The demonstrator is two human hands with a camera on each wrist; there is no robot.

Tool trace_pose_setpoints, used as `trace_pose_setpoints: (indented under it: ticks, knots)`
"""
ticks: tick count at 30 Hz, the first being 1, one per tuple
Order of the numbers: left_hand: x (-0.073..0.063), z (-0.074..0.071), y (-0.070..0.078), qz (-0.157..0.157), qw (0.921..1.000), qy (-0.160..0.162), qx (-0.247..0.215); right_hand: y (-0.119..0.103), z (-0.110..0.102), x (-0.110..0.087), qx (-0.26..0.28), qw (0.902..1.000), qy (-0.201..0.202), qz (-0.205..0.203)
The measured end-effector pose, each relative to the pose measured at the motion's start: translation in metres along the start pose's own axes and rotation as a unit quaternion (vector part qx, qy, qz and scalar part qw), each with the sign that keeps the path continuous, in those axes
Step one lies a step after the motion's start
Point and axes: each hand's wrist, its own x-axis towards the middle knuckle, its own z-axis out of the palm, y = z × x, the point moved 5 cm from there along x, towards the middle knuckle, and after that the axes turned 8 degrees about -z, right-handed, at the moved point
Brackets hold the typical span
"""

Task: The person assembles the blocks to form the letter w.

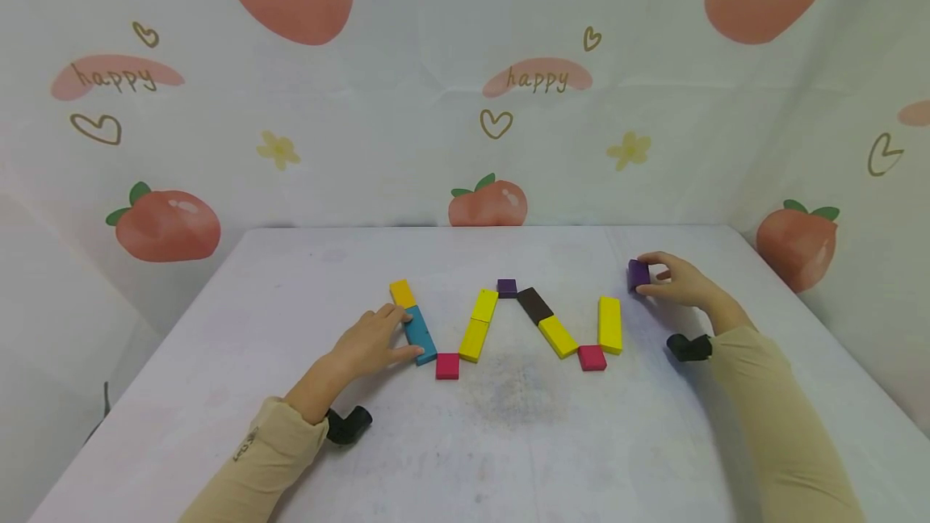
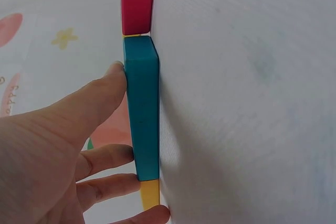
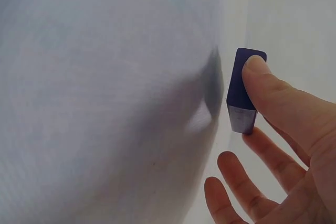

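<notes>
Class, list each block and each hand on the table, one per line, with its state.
teal block: flat, touched by left hand
loose purple block: on table, pinched by right hand
yellow blocks: flat in zigzag
brown block: flat
pink squares: flat at low corners
small purple square: flat at peak

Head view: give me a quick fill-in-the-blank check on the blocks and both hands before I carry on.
1. The left hand rests against the long ____ block.
2. The right hand touches a ____ block off to the right of the row.
3. The zigzag row holds two small square ____ blocks at its lower corners.
4. All blocks lie on the ____ table.

Missing words: teal; purple; red; white
</notes>
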Motion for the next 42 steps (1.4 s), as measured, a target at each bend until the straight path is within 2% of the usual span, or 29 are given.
trace_pose_setpoints:
  ticks: [22, 42]
  knots:
    - [0.001, 0.001, -0.001, 0.001, 1.0, -0.001, 0.0, -0.021, 0.01, 0.009, 0.008, 0.9986, 0.005, -0.052]
    - [0.002, 0.002, -0.002, -0.006, 1.0, -0.005, 0.002, -0.028, 0.019, 0.013, 0.014, 0.9988, -0.013, -0.046]
